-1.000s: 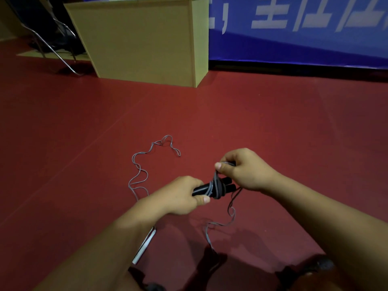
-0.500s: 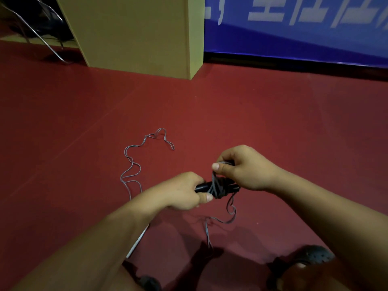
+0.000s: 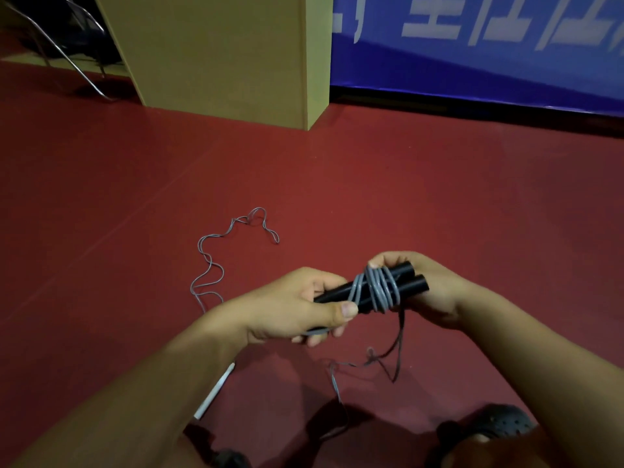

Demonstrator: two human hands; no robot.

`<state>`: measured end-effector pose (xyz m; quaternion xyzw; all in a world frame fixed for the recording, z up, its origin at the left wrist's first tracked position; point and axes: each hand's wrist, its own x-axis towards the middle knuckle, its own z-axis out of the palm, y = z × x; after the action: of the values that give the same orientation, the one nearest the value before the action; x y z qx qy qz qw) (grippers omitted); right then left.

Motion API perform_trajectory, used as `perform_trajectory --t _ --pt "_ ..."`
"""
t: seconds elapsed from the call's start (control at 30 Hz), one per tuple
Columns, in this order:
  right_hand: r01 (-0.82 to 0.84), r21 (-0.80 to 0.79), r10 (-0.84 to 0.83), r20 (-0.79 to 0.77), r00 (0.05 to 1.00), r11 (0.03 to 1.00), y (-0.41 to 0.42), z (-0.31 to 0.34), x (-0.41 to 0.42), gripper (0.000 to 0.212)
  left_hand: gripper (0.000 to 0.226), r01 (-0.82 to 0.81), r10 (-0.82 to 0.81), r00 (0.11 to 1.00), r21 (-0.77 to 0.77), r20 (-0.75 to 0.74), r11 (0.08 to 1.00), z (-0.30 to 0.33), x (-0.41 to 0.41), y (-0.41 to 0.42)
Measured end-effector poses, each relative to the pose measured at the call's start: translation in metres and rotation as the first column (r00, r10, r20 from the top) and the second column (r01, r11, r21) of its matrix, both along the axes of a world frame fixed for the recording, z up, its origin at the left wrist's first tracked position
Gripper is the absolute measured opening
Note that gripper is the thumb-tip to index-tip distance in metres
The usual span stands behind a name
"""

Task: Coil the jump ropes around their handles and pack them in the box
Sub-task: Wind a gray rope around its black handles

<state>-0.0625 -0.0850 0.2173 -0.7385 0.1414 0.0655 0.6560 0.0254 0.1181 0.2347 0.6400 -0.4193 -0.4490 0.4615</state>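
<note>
The two black handles are held side by side above the red floor so the grey rope can bind them into one bundle; several turns already cross their middle. The left hand grips the near ends, thumb pressed on top, to steady the pair. The right hand curls around the far ends, a fingertip pinning the turns. Uncoiled rope trails onto the floor toward its left edge. A tan box stands at the far edge.

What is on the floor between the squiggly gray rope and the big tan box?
Nothing: in the head view, only bare red floor lies between the loose rope and the tan box.
</note>
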Motion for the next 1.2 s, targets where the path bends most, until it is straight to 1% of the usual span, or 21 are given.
perform_trajectory --t 0.03,0.1,0.13,0.17,0.27,0.33,0.4,0.43,0.57,0.7,0.83,0.93,1.07,1.13,1.2 --pt "0.034 -0.012 -0.034 0.029 0.999 0.999 0.004 -0.001 0.001 0.021 0.018 -0.041 0.04 0.998 -0.028 -0.043 0.999 -0.001 0.0 -0.001" --pt "0.122 -0.047 -0.119 0.069 0.991 0.991 0.013 -0.004 0.005 0.007 0.018 -0.144 0.136 0.983 -0.059 -0.121 0.988 -0.004 0.001 -0.003" --pt "0.15 -0.05 -0.145 0.088 0.985 0.987 0.017 -0.004 0.008 0.018 0.017 -0.201 0.19 0.972 -0.066 -0.14 0.977 -0.004 0.002 -0.004" --pt "0.155 -0.052 -0.149 0.097 0.984 0.987 0.021 -0.004 0.009 0.025 0.016 -0.254 0.242 0.959 -0.068 -0.148 0.965 -0.006 0.001 -0.005" --pt "0.092 -0.103 -0.085 0.07 0.994 0.99 0.03 -0.01 0.01 0.021 0.017 -0.405 0.39 0.908 -0.088 -0.151 0.91 -0.008 0.004 -0.009" --pt "0.024 -0.124 -0.023 0.005 1.0 0.992 0.035 -0.018 0.009 0.019 0.014 -0.492 0.463 0.86 -0.107 -0.212 0.864 -0.008 0.009 -0.009" --pt "-0.028 -0.14 0.025 -0.024 0.999 0.99 0.039 -0.025 0.009 0.017 0.007 -0.545 0.505 0.822 -0.105 -0.264 0.832 -0.01 0.016 -0.006" --pt "-0.042 -0.175 0.038 -0.029 0.999 0.984 0.041 -0.026 0.008 0.016 0.007 -0.561 0.526 0.813 -0.095 -0.252 0.822 -0.012 0.018 -0.005" --pt "-0.055 -0.43 0.058 -0.005 0.998 0.901 0.036 -0.02 0.009 0.014 0.008 -0.597 0.594 0.801 -0.038 -0.072 0.801 -0.019 0.026 -0.001" --pt "-0.064 -0.513 0.066 -0.015 0.998 0.856 0.032 -0.015 0.009 0.013 0.016 -0.62 0.621 0.783 0.037 -0.026 0.784 -0.023 0.029 0.001" --pt "-0.074 -0.625 0.061 -0.042 0.997 0.777 0.031 -0.015 0.009 0.012 0.018 -0.607 0.611 0.792 0.095 -0.012 0.789 -0.024 0.031 0.0" --pt "-0.04 -0.66 0.035 -0.021 0.999 0.75 0.03 -0.012 0.008 0.014 0.019 -0.622 0.63 0.776 0.127 -0.037 0.773 -0.025 0.036 0.001" --pt "-0.005 -0.65 0.055 0.056 0.997 0.759 0.031 -0.004 0.007 0.014 0.016 -0.64 0.65 0.759 0.154 -0.027 0.753 -0.031 0.041 0.002" --pt "0.012 -0.656 0.064 0.091 0.994 0.754 0.034 -0.001 0.007 0.014 0.015 -0.64 0.643 0.765 0.158 0.039 0.752 -0.034 0.04 0.0" --pt "0.029 -0.658 0.063 0.117 0.991 0.752 0.037 0.0 0.007 0.015 0.014 -0.636 0.62 0.771 0.139 0.147 0.759 -0.034 0.038 -0.001"
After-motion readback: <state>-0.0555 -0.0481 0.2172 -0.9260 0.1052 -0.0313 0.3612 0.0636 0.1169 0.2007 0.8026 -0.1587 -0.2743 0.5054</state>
